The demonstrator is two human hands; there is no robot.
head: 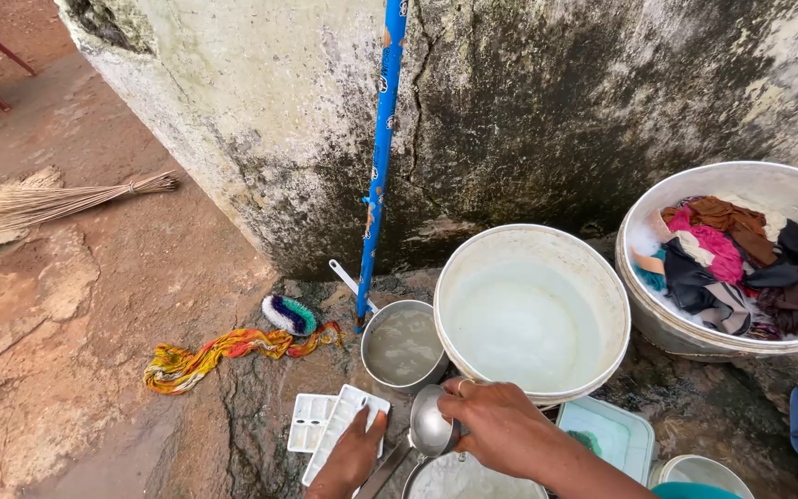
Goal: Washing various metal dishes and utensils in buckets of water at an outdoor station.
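Note:
My right hand (pixel 501 425) grips a steel ladle (pixel 429 425) by its bowl, just above a round metal pan (pixel 454 479) at the bottom edge. My left hand (pixel 353 453) rests on a white ice-cube tray (pixel 339 430) lying on the wet ground; a second white tray (pixel 308 422) lies beside it. A small steel pot (pixel 404 346) of cloudy water stands just beyond the hands, next to a large white bucket (pixel 602 296) full of water.
A wide metal basin (pixel 658 314) of mixed clothes sits at right. A blue pipe (pixel 382 157) runs up the stained wall. A scrub brush (pixel 289 315), a twisted colourful cloth (pixel 223 351), a straw broom (pixel 57 199) and a pale lidded container (pixel 607 430) lie around.

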